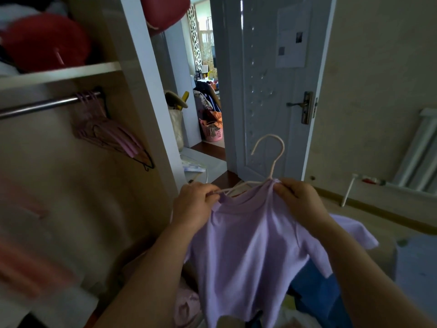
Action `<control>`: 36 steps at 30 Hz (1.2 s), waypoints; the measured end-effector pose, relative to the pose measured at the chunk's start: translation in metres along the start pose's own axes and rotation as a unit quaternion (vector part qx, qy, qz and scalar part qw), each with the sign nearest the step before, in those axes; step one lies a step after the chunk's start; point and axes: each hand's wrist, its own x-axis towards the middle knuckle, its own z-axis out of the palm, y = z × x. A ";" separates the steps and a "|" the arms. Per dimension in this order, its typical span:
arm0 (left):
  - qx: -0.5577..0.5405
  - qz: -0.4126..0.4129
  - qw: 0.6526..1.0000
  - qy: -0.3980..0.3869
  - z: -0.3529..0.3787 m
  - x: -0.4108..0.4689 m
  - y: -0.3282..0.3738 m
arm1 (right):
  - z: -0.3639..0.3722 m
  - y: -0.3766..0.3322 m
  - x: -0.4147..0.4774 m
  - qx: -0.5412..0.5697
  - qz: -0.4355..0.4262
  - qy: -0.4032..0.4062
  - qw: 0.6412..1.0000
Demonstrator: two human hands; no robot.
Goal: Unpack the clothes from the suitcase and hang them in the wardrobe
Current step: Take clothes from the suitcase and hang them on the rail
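Note:
A lilac T-shirt (pixel 248 245) hangs from a white hanger (pixel 272 159) in front of me, its hook pointing up. My left hand (pixel 194 204) pinches the hanger's left arm and the shirt's collar. My right hand (pixel 300 200) pinches the shirt's neck at the base of the hook. The wardrobe rail (pixel 47 105) runs at the upper left, with several empty pink hangers (pixel 106 129) bunched at its right end. The suitcase is not clearly visible; blue and pink fabric (pixel 314 294) lies below the shirt.
The wardrobe's white side panel (pixel 151 102) stands just left of my hands. A shelf (pixel 59 74) above the rail holds red items. An open white door (pixel 267 86) is straight ahead, a radiator (pixel 421 150) on the right wall.

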 end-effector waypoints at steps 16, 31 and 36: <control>-0.116 0.073 0.989 0.047 0.003 -0.008 0.035 | 0.011 -0.022 -0.001 -0.034 -0.056 -0.044 0.997; -0.103 -0.017 0.988 0.112 -0.010 -0.011 -0.003 | -0.011 0.025 -0.002 -0.291 0.157 -0.101 0.938; -0.139 -0.002 0.986 0.098 -0.008 -0.012 0.007 | 0.027 -0.013 -0.006 -0.221 -0.009 -0.094 0.971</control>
